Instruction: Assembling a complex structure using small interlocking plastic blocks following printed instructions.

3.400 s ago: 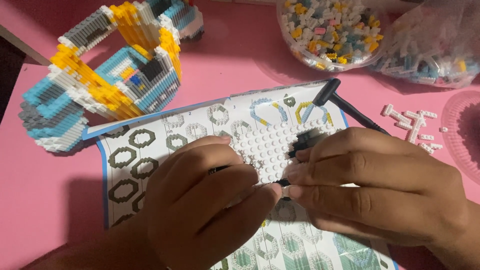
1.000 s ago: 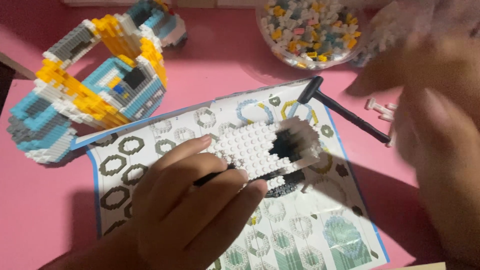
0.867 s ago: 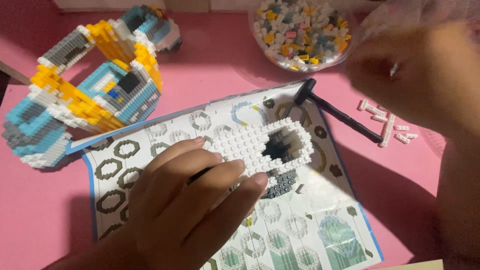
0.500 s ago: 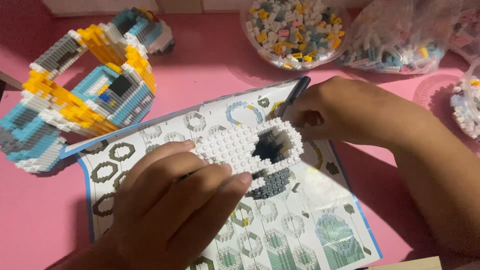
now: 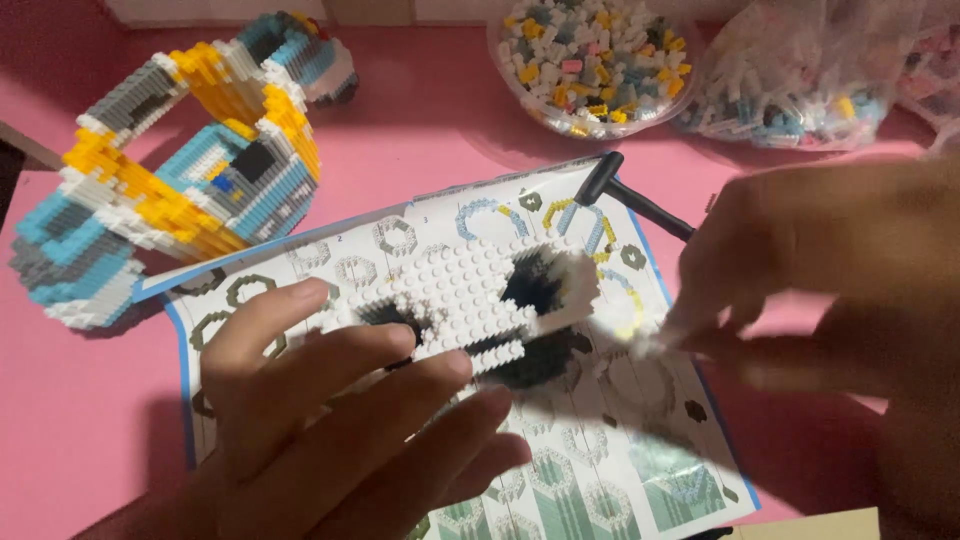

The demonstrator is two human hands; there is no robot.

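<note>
Bowl of bricks [image 5: 598,62] behind instruction sheet [image 5: 560,470].

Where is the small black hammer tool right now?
The black hammer tool lies upper centre-right of the head view, across the instruction sheet's top edge, below the bowl of bricks.

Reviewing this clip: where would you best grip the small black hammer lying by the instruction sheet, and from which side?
Probably by the slim black shaft of the small black hammer, pinched across its width from above. It lies flat on the pink table, its head on the corner of the instruction sheet. The lower end runs behind the blurred right hand, so grip near the head.
</note>
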